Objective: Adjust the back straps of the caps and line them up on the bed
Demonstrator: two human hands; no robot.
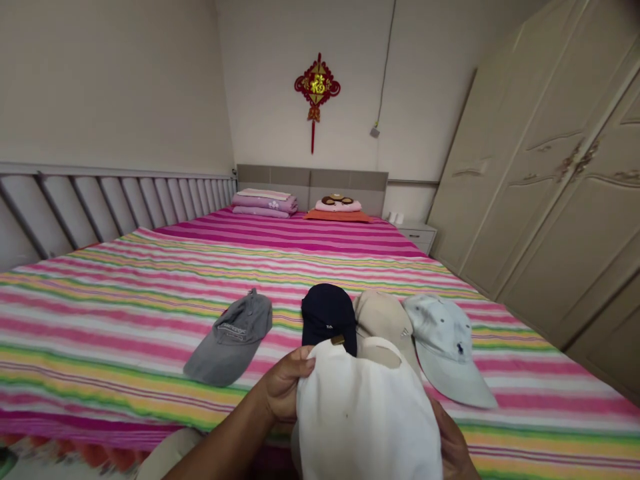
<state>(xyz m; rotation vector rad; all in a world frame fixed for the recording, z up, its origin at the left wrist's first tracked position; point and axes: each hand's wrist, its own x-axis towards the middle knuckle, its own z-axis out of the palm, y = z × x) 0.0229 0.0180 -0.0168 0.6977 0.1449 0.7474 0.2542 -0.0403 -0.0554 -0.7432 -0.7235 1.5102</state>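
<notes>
Both my hands hold a white baseball cap close in front of me, its back strap opening and small brass-coloured buckle facing away. My left hand pinches its left edge, thumb on top. At the right side my right hand grips the cap, its fingers partly hidden behind the fabric. Beyond it on the bed lie a navy cap, a beige cap and a pale blue cap, side by side. A grey cap lies apart to the left, brim toward me.
The caps lie on a striped bedspread. Folded bedding and a pink stack sit by the headboard. A metal railing runs along the left; a nightstand and wardrobe stand at right.
</notes>
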